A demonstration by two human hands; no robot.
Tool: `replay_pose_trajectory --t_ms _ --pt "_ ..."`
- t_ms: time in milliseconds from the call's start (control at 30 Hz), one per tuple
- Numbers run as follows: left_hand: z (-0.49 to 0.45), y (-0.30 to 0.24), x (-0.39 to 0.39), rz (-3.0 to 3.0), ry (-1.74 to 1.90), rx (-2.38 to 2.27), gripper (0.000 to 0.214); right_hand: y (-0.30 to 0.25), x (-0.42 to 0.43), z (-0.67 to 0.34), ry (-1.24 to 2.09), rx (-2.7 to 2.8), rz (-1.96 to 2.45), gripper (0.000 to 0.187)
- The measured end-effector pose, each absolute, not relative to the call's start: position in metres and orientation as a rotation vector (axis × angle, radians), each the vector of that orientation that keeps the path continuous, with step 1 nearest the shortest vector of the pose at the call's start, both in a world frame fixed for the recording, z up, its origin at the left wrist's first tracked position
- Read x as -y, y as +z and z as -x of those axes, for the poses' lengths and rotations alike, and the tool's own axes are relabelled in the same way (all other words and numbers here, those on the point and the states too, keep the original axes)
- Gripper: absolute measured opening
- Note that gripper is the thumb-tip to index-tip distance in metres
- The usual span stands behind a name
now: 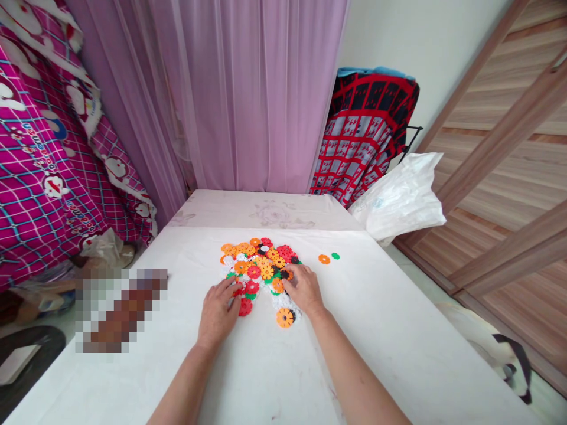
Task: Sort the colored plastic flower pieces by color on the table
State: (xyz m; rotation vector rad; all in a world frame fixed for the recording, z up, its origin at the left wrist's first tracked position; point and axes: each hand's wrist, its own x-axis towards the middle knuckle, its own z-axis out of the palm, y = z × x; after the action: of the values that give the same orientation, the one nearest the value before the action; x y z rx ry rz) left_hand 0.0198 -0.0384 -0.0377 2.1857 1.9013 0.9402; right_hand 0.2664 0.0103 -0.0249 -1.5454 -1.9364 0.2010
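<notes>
A pile of small plastic snowflake discs [259, 262] in orange, red, green, white and black lies on the white table [398, 330]. My left hand [218, 313] rests palm down at the pile's near left edge, fingertips touching red and white discs. At the pile's near right edge lies my right hand [303, 288], fingers curled onto an orange and a black disc. One orange disc [284, 317] sits just below my right hand. Two loose discs, an orange one [323, 259] and a green one [335, 255], lie apart to the right.
A white plastic bag [401, 198] sits at the table's far right corner. Pink curtains [248, 94] hang behind the table. A red patterned cloth [365, 133] drapes over a rack at the back right. Pink bedding [48, 159] is on the left, wooden panels on the right.
</notes>
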Motion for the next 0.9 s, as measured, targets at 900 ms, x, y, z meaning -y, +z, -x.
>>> replay_pose_trajectory --t_ms 900 --pt "-0.021 -0.034 0.04 -2.184 0.925 -1.893 0.033 -0.047 -0.02 -0.302 0.435 1.187 1.362 0.043"
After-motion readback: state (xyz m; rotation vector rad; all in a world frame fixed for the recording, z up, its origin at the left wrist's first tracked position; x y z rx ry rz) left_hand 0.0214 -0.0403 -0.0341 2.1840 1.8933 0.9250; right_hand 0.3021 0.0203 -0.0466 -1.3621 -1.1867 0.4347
